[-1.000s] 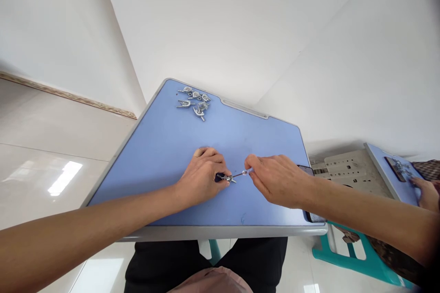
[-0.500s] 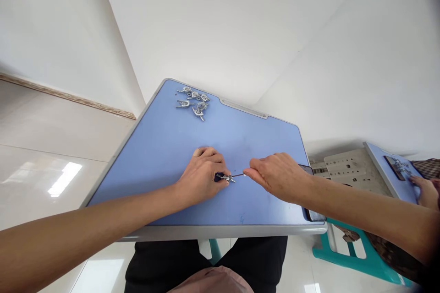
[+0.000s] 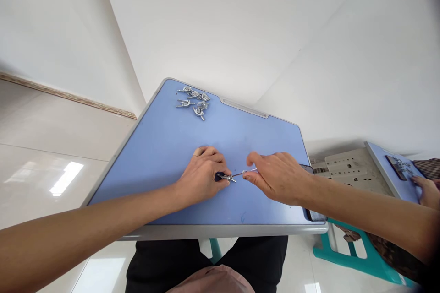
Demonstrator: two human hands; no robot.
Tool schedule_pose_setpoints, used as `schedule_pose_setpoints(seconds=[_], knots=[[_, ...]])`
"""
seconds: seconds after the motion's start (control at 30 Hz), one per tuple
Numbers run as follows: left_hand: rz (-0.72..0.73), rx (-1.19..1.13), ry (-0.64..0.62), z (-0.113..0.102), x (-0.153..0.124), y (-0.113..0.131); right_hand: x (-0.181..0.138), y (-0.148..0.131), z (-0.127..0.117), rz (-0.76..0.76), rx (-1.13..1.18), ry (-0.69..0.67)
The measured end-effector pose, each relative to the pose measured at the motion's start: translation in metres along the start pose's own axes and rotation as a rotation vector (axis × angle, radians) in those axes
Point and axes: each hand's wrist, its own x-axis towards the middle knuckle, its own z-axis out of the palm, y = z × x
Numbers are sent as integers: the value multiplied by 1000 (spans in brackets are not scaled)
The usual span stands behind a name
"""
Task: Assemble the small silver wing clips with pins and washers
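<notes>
On the blue desk [image 3: 165, 146], my left hand [image 3: 203, 172] rests with its fingers pinched on a small metal clip with a dark part [image 3: 225, 177]. My right hand [image 3: 275, 175] is closed on a thin screwdriver with a clear handle [image 3: 244, 173]; its tip touches the clip. Both hands sit close together at the desk's middle.
Several loose metal clips [image 3: 194, 100] lie in a heap at the desk's far left. A dark phone [image 3: 311, 214] lies at the right edge. To the right stand a teal stool [image 3: 357, 256], a pale perforated panel [image 3: 347, 167] and another blue desk [image 3: 392, 169] with another person's hand [image 3: 428, 191].
My right hand has turned slightly on the screwdriver, the thumb lifting; the left hand and the clip have stayed in place.
</notes>
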Motion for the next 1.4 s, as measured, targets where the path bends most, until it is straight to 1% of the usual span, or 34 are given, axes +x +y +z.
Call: schedule_pose_setpoints(seconds=[0.07,0.13,0.17,0.23,0.3,0.43,0.47,0.57,0.63,0.7,0.8,0.87,0.97,1.03,1.2,1.23,1.3,1.4], knots=[[1,-3,6,0,0,0,-2,1,1,-93,56,58],[-4,-10,7,0,0,0,-2,1,2,-145,35,38],[-5,-12,7,0,0,0,0,0,3,-131,1,13],[-1,-11,10,0,0,0,2,-1,4,-43,-60,-25],[2,-9,11,0,0,0,3,-1,4,4,-56,-19],[-3,-8,2,-1,0,1,0,-1,2,-107,5,30],[-6,-8,-1,-1,0,1,-1,-1,2,-103,-15,20],[-9,-11,-4,-1,0,1,-1,-2,4,-12,-110,-30],[-8,-13,-3,-1,0,1,0,-1,6,33,-116,-27],[-5,-12,-2,-1,0,1,-1,1,8,14,-52,26],[-9,-8,-1,-1,0,1,-2,2,10,-87,27,100],[-12,-9,1,-1,0,1,-2,1,10,-99,-17,69],[-5,-12,6,0,0,0,3,-3,10,9,-123,-8],[2,-10,6,0,0,0,5,-4,10,60,-107,-11],[2,-6,2,-1,0,1,0,0,9,-23,0,9],[-4,-8,-1,-1,1,1,-2,3,10,-27,19,22],[-14,-14,-10,-1,1,2,-5,9,13,-12,120,110],[-27,-13,-19,-1,1,2,-5,15,30,-3,400,340]])
